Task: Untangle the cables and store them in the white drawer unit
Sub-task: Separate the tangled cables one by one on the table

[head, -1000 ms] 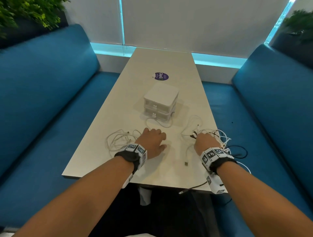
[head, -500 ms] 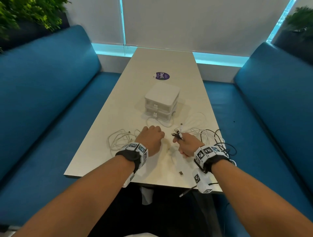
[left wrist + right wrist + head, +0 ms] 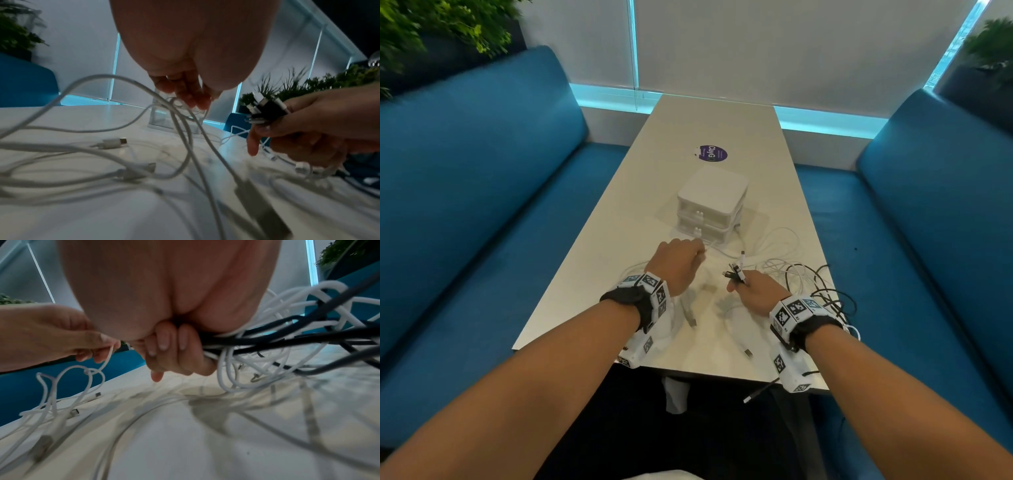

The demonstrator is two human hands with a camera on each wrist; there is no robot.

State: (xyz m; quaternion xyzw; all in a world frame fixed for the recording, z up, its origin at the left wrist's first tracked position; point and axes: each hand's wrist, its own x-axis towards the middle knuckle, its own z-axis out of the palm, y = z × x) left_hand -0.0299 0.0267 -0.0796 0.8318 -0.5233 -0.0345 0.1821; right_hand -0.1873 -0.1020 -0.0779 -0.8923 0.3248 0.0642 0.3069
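The white drawer unit (image 3: 712, 202) stands mid-table with both drawers closed. Just in front of it, my left hand (image 3: 700, 250) pinches one white cable (image 3: 109, 353) between thumb and fingers; the left hand (image 3: 195, 99) shows this from below. My right hand (image 3: 736, 279) grips a bundle of cable ends (image 3: 265, 105), black and white, with the plugs sticking up. The right-hand fingers (image 3: 176, 345) are curled tight round the strands. A tangle of cables (image 3: 804, 277) trails from that fist to the table's right edge. More white cables (image 3: 82, 155) lie loose under my left wrist.
Blue benches (image 3: 482, 205) flank the narrow table (image 3: 722, 120) on both sides. A purple sticker (image 3: 712, 153) lies beyond the drawer unit. One plug (image 3: 748, 352) lies near the front edge, and a dark cable end (image 3: 756, 394) hangs off it.
My right hand has lifted the bundle of cable ends and carried it left toward the table's middle. My left hand has moved forward toward the drawer unit and taken hold of a white cable.
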